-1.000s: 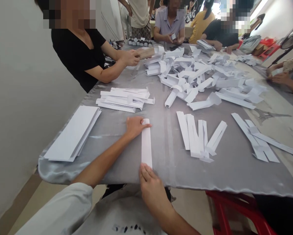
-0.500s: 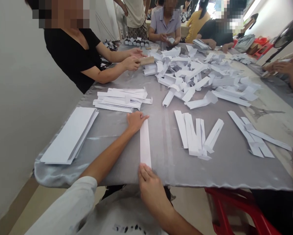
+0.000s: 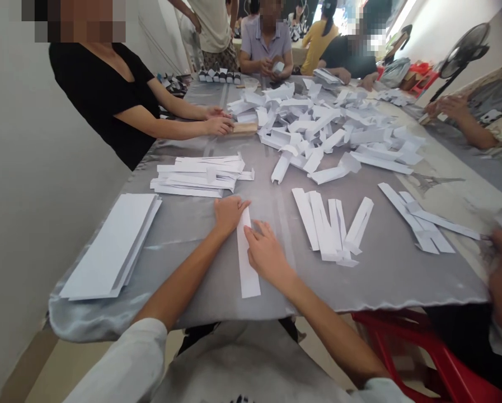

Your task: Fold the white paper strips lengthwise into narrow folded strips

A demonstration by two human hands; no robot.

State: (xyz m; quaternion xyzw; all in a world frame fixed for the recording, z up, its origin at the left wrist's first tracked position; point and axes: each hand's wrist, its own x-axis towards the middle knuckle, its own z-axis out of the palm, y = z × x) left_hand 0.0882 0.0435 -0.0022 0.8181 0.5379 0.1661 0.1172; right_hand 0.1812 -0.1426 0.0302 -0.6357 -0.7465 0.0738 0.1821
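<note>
A narrow folded white paper strip (image 3: 247,268) lies lengthwise in front of me on the grey tablecloth. My left hand (image 3: 229,214) is closed at its far end, thumb stretched over the paper. Partway down the strip, my right hand (image 3: 267,249) touches its right edge with the index finger; the other fingers are spread. Left of my left arm is a stack of flat white paper sheets (image 3: 112,243). Just beyond my left hand sits a pile of folded paper strips (image 3: 200,176). Several more folded strips (image 3: 328,224) lie to the right.
A large heap of folded white paper pieces (image 3: 309,120) covers the table's far middle. At left, a person in black (image 3: 108,101) handles a wooden block (image 3: 244,129). Others sit around the table. A red stool (image 3: 427,347) stands at lower right, a fan (image 3: 464,50) at upper right.
My right hand has moved from the strip's near end up toward my left hand, uncovering that end. My left hand stays at the far end. The person in black has lowered the wooden block.
</note>
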